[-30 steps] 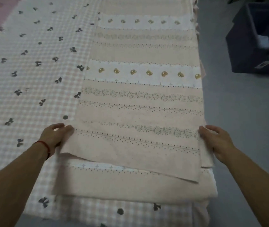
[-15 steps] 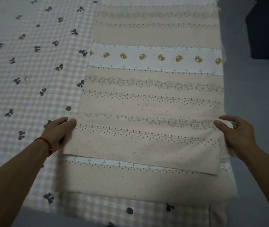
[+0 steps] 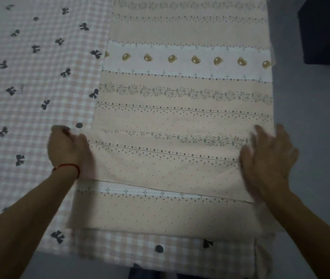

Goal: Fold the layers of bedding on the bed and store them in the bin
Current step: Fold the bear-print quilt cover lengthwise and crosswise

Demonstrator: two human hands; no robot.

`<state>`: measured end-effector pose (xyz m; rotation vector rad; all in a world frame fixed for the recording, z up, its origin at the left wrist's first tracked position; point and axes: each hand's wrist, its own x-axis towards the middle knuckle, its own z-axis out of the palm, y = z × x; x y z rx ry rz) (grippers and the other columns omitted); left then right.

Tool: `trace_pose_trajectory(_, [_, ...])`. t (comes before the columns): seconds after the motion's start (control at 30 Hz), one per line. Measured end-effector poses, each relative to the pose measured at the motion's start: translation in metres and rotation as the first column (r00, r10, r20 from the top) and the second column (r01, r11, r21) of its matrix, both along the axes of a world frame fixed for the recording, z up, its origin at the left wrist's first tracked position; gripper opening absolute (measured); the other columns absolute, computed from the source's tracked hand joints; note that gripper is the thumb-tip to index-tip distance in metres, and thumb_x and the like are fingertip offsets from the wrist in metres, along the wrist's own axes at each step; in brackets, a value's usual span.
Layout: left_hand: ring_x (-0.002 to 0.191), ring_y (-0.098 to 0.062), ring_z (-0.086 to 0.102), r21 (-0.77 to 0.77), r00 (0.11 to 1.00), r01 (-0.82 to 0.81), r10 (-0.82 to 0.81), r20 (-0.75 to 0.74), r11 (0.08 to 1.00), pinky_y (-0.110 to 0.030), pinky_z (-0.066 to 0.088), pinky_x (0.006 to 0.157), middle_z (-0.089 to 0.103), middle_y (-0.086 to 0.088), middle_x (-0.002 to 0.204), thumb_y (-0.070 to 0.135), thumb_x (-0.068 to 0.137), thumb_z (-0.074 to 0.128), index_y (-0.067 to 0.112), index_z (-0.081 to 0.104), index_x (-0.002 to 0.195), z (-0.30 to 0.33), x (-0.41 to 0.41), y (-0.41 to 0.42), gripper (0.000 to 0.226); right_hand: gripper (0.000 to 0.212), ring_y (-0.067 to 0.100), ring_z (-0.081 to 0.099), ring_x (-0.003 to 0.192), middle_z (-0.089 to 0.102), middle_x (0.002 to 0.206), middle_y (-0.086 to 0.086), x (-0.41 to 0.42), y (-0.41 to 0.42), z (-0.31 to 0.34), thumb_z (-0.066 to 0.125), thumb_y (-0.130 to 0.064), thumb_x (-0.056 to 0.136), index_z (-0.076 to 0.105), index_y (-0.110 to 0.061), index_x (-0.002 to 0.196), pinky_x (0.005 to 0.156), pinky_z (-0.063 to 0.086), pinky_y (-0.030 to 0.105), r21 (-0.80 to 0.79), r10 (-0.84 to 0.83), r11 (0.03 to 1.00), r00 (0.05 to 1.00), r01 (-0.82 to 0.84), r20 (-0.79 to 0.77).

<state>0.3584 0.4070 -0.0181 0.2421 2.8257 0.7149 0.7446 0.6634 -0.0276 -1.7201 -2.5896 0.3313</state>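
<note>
A peach striped sheet [image 3: 180, 117] with a row of bear heads lies folded lengthwise along the bed's right side. Its near end is doubled back as a top flap [image 3: 160, 164]. At the flap's left edge my left hand [image 3: 67, 146], a red cord around the wrist, has its fingers curled and pinches the cloth with the thumb on top. Over the flap's right edge lies my right hand [image 3: 268, 156], blurred, with its fingers spread. Under the peach sheet is a pink gingham sheet [image 3: 29, 87] printed with dark bows. The dark blue bin [image 3: 325, 31] stands on the floor at the upper right.
Grey floor [image 3: 310, 117] runs along the bed's right side, between the bed and the bin. The gingham sheet's near edge hangs over the foot of the bed, close to me.
The view has shifted closer and to the left, pushing the bin to the frame's corner. My right hand has gone from gripping the flap's edge to spread fingers, in motion. My left fingers have curled tighter.
</note>
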Motion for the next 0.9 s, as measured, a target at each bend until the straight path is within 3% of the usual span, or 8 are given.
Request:
trace_pose_trajectory(0.07, [0.135, -0.041, 0.040, -0.197, 0.909, 0.290, -0.334, -0.248, 0.937, -0.056, 0.038, 0.106, 0.047, -0.017, 0.145, 0.041, 0.100, 0.041, 0.015, 0.052, 0.135, -0.002, 0.024, 0.006, 0.046, 0.063, 0.034, -0.016, 0.156, -0.017, 0.170, 0.008, -0.007, -0.015, -0.012, 0.025, -0.055, 0.105, 0.005, -0.038, 0.162, 0.117, -0.009, 0.071, -0.063, 0.230, 0.972, 0.970, -0.226, 0.077])
trace_pose_trajectory(0.13, [0.153, -0.037, 0.012, -0.379, 0.751, 0.563, -0.646, -0.137, 0.735, -0.060, 0.013, 0.120, 0.019, -0.010, 0.166, 0.049, 0.104, 0.027, 0.032, 0.031, 0.154, -0.025, 0.044, 0.006, 0.053, 0.066, 0.031, -0.022, 0.155, -0.022, 0.169, 0.003, -0.005, -0.019, -0.031, 0.015, -0.065, 0.102, -0.005, -0.043, 0.161, 0.117, -0.007, 0.074, -0.114, 0.313, 0.946, 0.944, -0.302, 0.104])
trace_pose_trajectory(0.23, [0.154, -0.024, -0.020, -0.404, 0.744, 0.625, -0.667, 0.049, 0.668, -0.062, -0.006, 0.121, -0.017, 0.005, 0.168, 0.062, 0.100, 0.009, 0.046, -0.009, 0.157, -0.064, 0.044, 0.002, 0.061, 0.075, 0.029, -0.018, 0.156, -0.021, 0.169, 0.000, 0.010, -0.009, -0.053, 0.010, -0.074, 0.096, -0.008, -0.040, 0.161, 0.119, 0.000, 0.072, -0.179, 0.219, 0.963, 0.971, -0.200, 0.092])
trace_pose_trajectory(0.5, [0.152, -0.027, -0.024, -0.406, 0.707, 0.664, -0.703, 0.068, 0.628, -0.065, -0.005, 0.120, -0.021, 0.001, 0.167, 0.066, 0.100, 0.006, 0.045, -0.014, 0.156, -0.066, 0.031, -0.002, 0.063, 0.075, 0.025, -0.015, 0.157, -0.022, 0.168, -0.012, 0.038, 0.003, -0.059, 0.008, -0.080, 0.093, -0.017, -0.048, 0.156, 0.119, 0.011, 0.071, -0.334, 0.011, 0.942, 0.998, -0.033, -0.066])
trace_pose_trajectory(0.63, [0.152, -0.040, -0.017, -0.455, 0.719, 0.599, -0.693, -0.058, 0.659, -0.075, -0.005, 0.114, -0.014, -0.011, 0.168, 0.053, 0.103, 0.019, 0.031, -0.003, 0.161, -0.030, 0.075, -0.005, 0.066, 0.077, 0.033, -0.014, 0.156, -0.020, 0.169, -0.006, 0.039, -0.001, -0.029, -0.010, -0.075, 0.092, -0.017, -0.037, 0.159, 0.117, 0.006, 0.075, -0.257, 0.055, 0.966, 0.987, -0.014, 0.152])
trace_pose_trajectory(0.73, [0.154, -0.035, -0.011, -0.446, 0.547, 0.727, -0.833, -0.083, 0.522, -0.074, -0.001, 0.115, -0.011, -0.009, 0.169, 0.050, 0.102, 0.025, 0.029, 0.003, 0.162, -0.027, 0.126, -0.017, 0.067, 0.069, 0.035, -0.019, 0.155, -0.020, 0.169, 0.004, 0.005, -0.047, 0.002, 0.005, -0.059, 0.102, -0.013, -0.028, 0.162, 0.117, -0.001, 0.074, -0.135, 0.331, 0.940, 0.932, -0.313, 0.146])
trace_pose_trajectory(0.83, [0.156, -0.033, -0.004, -0.478, 0.569, 0.710, -0.821, -0.041, 0.516, -0.076, 0.004, 0.112, -0.004, -0.006, 0.170, 0.050, 0.102, 0.026, 0.028, 0.010, 0.161, -0.048, 0.140, -0.046, 0.066, 0.068, 0.036, -0.012, 0.156, -0.012, 0.171, 0.007, 0.001, -0.114, -0.011, 0.015, -0.060, 0.104, 0.000, -0.030, 0.163, 0.116, 0.003, 0.076, -0.182, 0.637, 0.768, 0.764, -0.615, 0.104])
trace_pose_trajectory(0.9, [0.156, -0.030, -0.002, -0.496, 0.579, 0.706, -0.815, -0.008, 0.506, -0.075, 0.005, 0.112, -0.002, -0.002, 0.170, 0.050, 0.101, 0.022, 0.028, 0.012, 0.161, -0.057, 0.129, -0.073, 0.065, 0.070, 0.034, -0.004, 0.157, -0.004, 0.172, 0.005, 0.028, -0.127, -0.033, 0.019, -0.063, 0.104, 0.007, -0.030, 0.164, 0.114, 0.008, 0.077, -0.194, 0.662, 0.748, 0.735, -0.634, 0.150])
